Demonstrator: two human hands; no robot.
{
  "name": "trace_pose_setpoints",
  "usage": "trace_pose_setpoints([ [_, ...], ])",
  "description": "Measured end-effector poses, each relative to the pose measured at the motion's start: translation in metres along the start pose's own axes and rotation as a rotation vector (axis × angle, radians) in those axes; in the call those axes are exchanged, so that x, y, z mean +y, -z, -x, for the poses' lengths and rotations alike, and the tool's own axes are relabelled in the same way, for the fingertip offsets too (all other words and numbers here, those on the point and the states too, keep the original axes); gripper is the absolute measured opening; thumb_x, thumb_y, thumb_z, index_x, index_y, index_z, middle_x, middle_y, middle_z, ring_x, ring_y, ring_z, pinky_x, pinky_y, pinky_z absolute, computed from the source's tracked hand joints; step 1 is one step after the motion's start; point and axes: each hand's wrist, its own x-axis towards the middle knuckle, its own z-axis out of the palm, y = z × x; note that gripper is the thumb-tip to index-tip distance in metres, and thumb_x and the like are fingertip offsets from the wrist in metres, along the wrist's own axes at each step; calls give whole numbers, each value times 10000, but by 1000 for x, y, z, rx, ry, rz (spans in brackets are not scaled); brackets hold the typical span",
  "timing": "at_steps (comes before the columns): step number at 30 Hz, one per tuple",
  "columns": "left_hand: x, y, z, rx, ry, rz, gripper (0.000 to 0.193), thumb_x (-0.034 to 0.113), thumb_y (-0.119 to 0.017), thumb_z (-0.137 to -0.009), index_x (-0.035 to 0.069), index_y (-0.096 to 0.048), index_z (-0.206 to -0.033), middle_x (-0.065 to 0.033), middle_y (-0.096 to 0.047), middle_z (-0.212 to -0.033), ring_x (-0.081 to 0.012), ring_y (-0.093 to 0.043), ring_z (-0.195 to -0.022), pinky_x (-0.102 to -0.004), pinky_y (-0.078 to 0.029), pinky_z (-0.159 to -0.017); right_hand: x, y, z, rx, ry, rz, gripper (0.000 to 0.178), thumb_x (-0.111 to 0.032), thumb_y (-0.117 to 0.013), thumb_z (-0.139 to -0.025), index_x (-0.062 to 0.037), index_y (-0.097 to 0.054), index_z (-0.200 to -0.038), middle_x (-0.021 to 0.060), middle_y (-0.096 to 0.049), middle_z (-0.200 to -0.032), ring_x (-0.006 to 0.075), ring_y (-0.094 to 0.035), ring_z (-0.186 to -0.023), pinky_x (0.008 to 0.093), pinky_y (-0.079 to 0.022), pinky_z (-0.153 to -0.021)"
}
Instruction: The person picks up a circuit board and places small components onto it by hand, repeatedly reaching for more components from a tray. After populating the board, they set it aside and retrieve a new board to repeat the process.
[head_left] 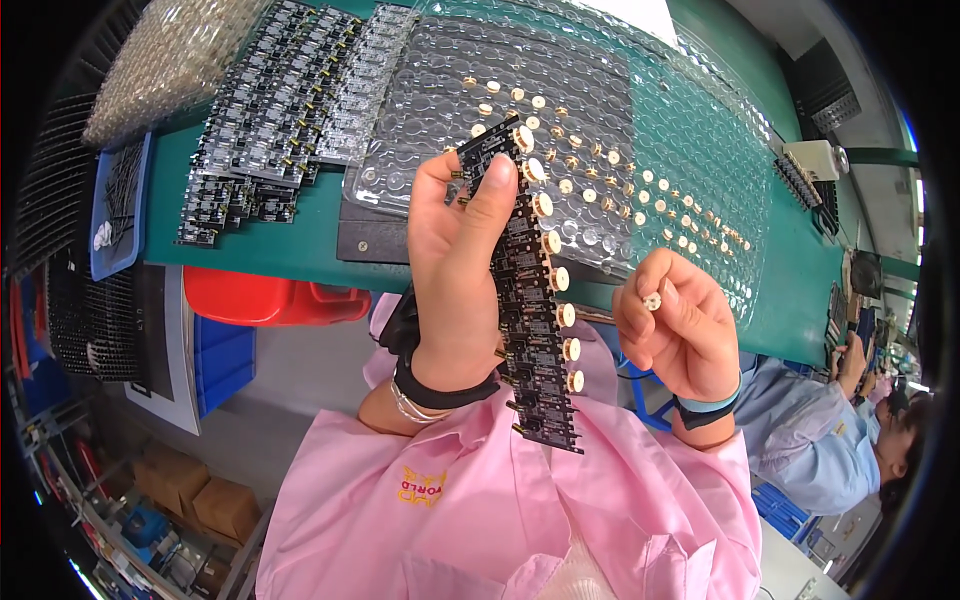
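Observation:
My left hand (pixel 455 250) is closed around the upper end of a long black circuit board strip (pixel 530 290), thumb on its face. The strip hangs at a slant in front of my chest. Along its right edge sits a row of several round gold-and-white parts (pixel 552 242). To the right and apart from the strip, my right hand (pixel 690 325) pinches a small round cream-coloured component (pixel 652 301) between thumb and fingers. Beyond both hands lies a clear plastic tray (pixel 400 150) with round pockets, some holding loose gold round parts (pixel 565 186).
Stacked circuit board panels (pixel 265 110) lie at the left of the green table (pixel 165 215). Beside them are a bubble-wrap bundle (pixel 165 60) and a blue bin (pixel 140 215) with thin dark pieces. A red stool (pixel 260 297) stands below. A co-worker in blue (pixel 820 425) sits at right.

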Motion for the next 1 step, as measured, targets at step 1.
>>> trace_pose_setpoints([
  [1,0,1,0,3,2,0,163,196,-462,-878,60,-408,-949,-14,-430,-719,-62,-437,-538,-188,-358,-335,0,0,1,-21,-39,-26,189,-154,-473,-859,10,-433,-944,78,-469,-722,131,-413,-626,194,-378,-465],
])
